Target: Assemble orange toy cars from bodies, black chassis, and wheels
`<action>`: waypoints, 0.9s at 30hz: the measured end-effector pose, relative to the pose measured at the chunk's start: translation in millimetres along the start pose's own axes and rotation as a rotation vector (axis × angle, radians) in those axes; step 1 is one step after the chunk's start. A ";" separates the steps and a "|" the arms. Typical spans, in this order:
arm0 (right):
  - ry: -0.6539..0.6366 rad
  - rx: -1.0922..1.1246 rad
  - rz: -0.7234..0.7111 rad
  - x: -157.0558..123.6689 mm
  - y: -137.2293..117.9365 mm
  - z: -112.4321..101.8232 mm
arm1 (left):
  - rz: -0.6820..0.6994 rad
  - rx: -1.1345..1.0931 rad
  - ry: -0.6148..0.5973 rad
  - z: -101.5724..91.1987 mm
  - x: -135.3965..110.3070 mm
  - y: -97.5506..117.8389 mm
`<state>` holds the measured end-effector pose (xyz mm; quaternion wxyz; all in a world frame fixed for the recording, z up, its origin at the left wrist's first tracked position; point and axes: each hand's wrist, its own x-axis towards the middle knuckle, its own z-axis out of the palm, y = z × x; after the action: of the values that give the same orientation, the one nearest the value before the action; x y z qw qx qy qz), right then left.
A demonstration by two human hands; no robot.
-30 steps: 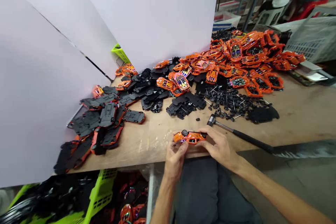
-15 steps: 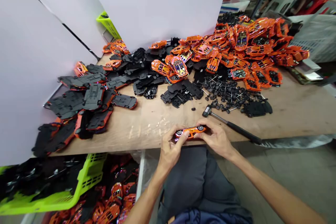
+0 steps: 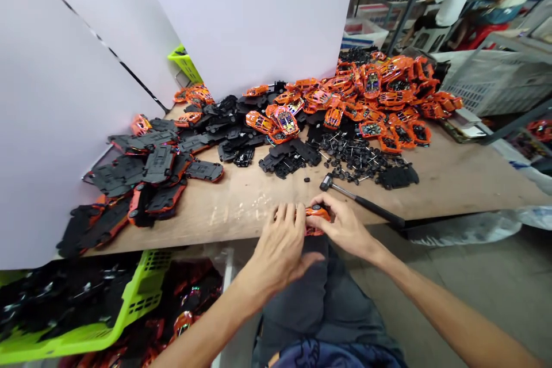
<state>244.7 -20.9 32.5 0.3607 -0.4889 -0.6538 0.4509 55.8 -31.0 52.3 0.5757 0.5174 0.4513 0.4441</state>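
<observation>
Fingers (image 3: pixel 328 205) of right hand (image 3: pixel 345 231) pinched on car (image 3: pixel 317 214), 3 o'clock end; left hand (image 3: pixel 280 244) wrapped over 9 o'clock end. Lies long way 9 to 3, at near edge of table (image 3: pixel 452 178).

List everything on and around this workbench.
table: one, wooden, under everything
toy car: one, orange, near edge, held
hammer: one, black-handled, right of the toy car
car bodies: many, orange, far right heap
chassis plates: many, black, left pile
wheels on axles: many, black, mid-table
basket: one, green, below the table's left
left hand: one, fingers laid over the toy car
right hand: one, gripping the toy car
</observation>
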 end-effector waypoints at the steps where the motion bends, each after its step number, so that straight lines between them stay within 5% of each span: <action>1: -0.038 0.041 0.031 -2.6 -4.0 -1.8 | -0.026 0.002 0.028 3.2 -5.0 -3.5; 3: -0.084 0.064 0.051 -5.2 -4.7 -11.8 | -0.089 0.057 0.052 7.0 -15.3 -12.0; 6: 0.107 -0.267 -0.061 -2.9 15.5 -41.0 | -0.271 0.037 -0.009 9.0 -29.4 -23.8; 8: 0.249 -0.617 -0.153 0.2 37.6 -61.3 | -0.472 -0.229 -0.092 11.2 -34.4 -31.5; 11: 0.212 -0.866 -0.224 0.7 62.3 -77.9 | -0.746 -0.869 -0.187 15.5 -31.3 -45.5; 14: 0.086 -0.764 -0.209 -7.3 58.4 -76.3 | -0.880 -1.265 -0.170 14.8 -20.7 -58.8; 19: -0.201 -0.559 -0.301 -16.5 15.9 -56.2 | -0.966 -1.443 -0.106 5.0 -11.5 -65.4; 24: 0.001 -0.440 -0.362 -2.8 6.9 -34.9 | -1.027 -1.456 -0.105 1.3 -11.2 -62.6; 27: -0.159 -0.490 -0.361 1.9 15.4 -29.9 | -1.032 -1.481 -0.123 0.6 -11.6 -63.5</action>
<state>276.3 -10.2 28.0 0.2540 -0.4005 -0.8455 0.2453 56.9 -46.9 -10.2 0.9120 -0.2292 0.1942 0.2791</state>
